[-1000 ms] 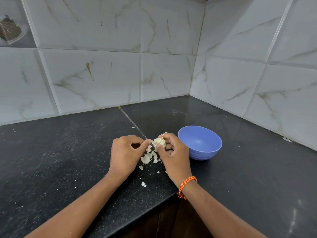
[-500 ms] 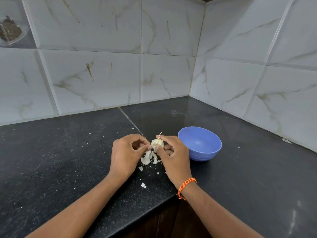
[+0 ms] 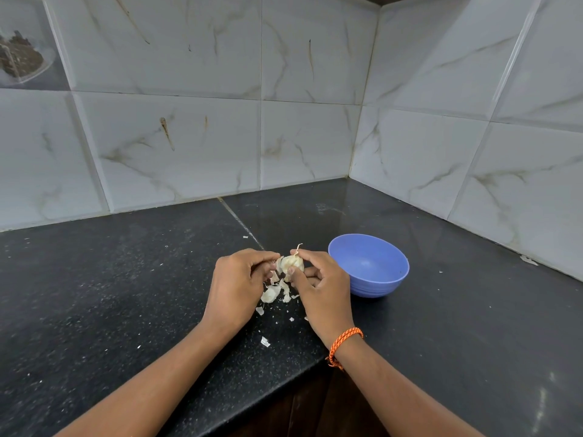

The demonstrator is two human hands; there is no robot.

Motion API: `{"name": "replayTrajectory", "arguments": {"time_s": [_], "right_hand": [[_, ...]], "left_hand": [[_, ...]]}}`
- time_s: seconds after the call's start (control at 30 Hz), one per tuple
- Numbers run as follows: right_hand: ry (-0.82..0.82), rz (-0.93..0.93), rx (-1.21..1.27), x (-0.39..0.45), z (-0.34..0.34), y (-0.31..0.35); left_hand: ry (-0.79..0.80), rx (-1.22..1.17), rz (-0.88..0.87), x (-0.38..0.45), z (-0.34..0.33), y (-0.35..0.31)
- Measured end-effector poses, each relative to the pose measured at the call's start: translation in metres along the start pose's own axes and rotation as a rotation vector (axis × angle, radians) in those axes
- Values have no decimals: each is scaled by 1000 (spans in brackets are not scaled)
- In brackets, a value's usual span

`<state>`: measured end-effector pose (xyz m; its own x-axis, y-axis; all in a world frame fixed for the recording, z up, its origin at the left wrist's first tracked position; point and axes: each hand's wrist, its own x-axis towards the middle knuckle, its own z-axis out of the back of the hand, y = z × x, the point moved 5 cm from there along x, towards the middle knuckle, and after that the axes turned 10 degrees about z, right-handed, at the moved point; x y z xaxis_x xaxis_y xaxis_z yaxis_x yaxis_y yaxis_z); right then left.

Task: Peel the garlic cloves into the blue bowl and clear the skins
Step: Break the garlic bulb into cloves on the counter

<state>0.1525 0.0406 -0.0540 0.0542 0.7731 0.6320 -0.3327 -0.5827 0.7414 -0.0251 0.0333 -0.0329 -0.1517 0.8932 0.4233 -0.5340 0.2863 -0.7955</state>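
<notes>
A pale garlic bulb [image 3: 289, 263] with a dry stem sits between both hands just above the black counter. My right hand [image 3: 321, 294] grips it between thumb and fingers. The fingertips of my left hand [image 3: 239, 282] pinch the papery skin on the bulb's left side. A heap of loose white skins [image 3: 273, 293] lies on the counter right below the hands. The blue bowl [image 3: 369, 264] stands just to the right of my right hand, and its inside looks empty.
Small skin flakes [image 3: 264, 341] are scattered on the black counter [image 3: 126, 294] toward its front edge [image 3: 252, 402]. Marble-look tiled walls [image 3: 284, 121] meet in a corner behind the bowl. A plate-like object [image 3: 22, 58] shows at the upper left.
The two hands have stayed in place over the skins. My left fingers have moved in from beside the bulb to pinch its skin, and the bulb has turned slightly.
</notes>
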Motion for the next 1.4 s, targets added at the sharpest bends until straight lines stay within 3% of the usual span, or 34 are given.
{"name": "replayTrajectory", "arguments": {"time_s": [0.3, 0.5, 0.77, 1.4], "right_hand": [[-7, -2, 28, 0, 2, 3], [-13, -6, 1, 0, 1, 1], [18, -20, 163, 1, 0, 3], [57, 34, -37, -2, -8, 6]], "left_hand": [[-48, -9, 86, 1, 4, 5], [28, -84, 73, -1, -4, 7], [202, -226, 70, -4, -12, -3], [165, -156, 24, -5, -17, 3]]}}
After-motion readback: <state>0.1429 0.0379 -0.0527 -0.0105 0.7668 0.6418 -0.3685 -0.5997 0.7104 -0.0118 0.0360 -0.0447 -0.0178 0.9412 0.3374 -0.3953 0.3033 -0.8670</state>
